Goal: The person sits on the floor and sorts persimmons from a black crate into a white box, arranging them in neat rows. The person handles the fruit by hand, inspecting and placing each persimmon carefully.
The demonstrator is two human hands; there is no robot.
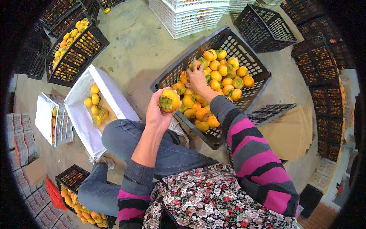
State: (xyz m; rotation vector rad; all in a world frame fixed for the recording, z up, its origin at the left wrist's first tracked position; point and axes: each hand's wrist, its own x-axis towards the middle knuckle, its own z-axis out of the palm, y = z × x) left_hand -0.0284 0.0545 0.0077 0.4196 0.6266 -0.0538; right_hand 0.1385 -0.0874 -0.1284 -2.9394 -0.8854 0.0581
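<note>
An orange persimmon [169,100] with a green calyx rests in the curled fingers of my left hand [158,114], held above the near left rim of a black plastic crate [197,45]. My right hand [198,80] reaches into that crate, its fingers spread over the heap of persimmons [216,75] and touching fruit there. What lies under the right palm is hidden. To the left of my knee, a box lined with white sheeting [120,96] has several persimmons [96,99] on its brown bottom.
White plastic crates [188,20] are stacked ahead, beside another black crate [261,28]. Flat cardboard sheets [281,137] lie at right. Filled black crates stand at upper left [78,54], lower left [71,177] and along the right [317,63]. A small white crate [61,123] is at left.
</note>
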